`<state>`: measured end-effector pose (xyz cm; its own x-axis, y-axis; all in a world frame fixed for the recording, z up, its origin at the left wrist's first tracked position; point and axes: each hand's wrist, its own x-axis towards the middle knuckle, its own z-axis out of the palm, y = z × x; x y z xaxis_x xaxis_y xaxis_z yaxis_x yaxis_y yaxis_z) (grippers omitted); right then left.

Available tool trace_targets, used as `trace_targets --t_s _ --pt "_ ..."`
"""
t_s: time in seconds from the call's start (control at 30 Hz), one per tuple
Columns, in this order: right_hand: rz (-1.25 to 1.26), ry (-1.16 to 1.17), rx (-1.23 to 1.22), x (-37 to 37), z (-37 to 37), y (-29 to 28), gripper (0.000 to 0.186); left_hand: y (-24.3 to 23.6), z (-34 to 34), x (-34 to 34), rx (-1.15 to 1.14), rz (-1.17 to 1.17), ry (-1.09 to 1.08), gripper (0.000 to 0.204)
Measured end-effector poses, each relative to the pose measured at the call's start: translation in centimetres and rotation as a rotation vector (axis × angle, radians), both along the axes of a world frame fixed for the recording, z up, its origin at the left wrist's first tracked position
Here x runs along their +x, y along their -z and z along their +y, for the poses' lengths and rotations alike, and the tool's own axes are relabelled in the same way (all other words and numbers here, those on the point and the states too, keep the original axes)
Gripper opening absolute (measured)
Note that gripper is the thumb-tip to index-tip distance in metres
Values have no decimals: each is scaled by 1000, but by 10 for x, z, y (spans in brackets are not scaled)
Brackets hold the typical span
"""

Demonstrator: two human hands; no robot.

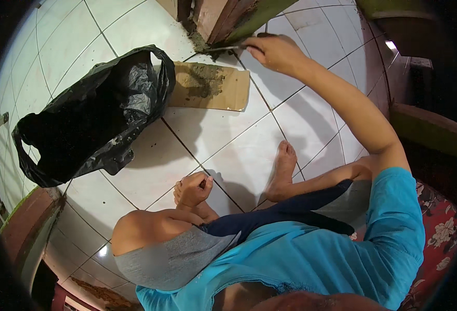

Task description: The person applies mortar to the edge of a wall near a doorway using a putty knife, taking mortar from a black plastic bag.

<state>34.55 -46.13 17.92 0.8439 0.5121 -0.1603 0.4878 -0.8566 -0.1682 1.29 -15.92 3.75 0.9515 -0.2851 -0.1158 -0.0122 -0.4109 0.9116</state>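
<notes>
The right hand (pixel 278 51) is closed around a thin, flat, grey metal tool (pixel 222 48), its near end hidden in the grip. The blade sticks out to the left of the thumb and fingers, roughly level, and its far end reaches the wet grey mortar (pixel 199 44) smeared at the foot of a reddish-brown and green post (pixel 223 19). Just below the blade, on the white tiled floor (pixel 239 142), lies a flat rectangular piece of brown cardboard (pixel 237 93) with a dark patch of mortar on it. Its left end meets a crumpled black plastic bag (pixel 146 93) with a wide open mouth. The left hand (pixel 192 189), well apart from the tool, is curled near the bent left knee (pixel 140 228); whether its fingers enclose anything, I cannot tell
</notes>
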Motion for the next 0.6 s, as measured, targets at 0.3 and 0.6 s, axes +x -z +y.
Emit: trace_targets --t_s 0.3,0.6 --pt "-13 -2 -53 -15 4 -6 25 -5 2 2 28 32 -3 27" --pt "-45 42 -43 -13 15 -27 26 -6 3 1 28 46 -1 29"
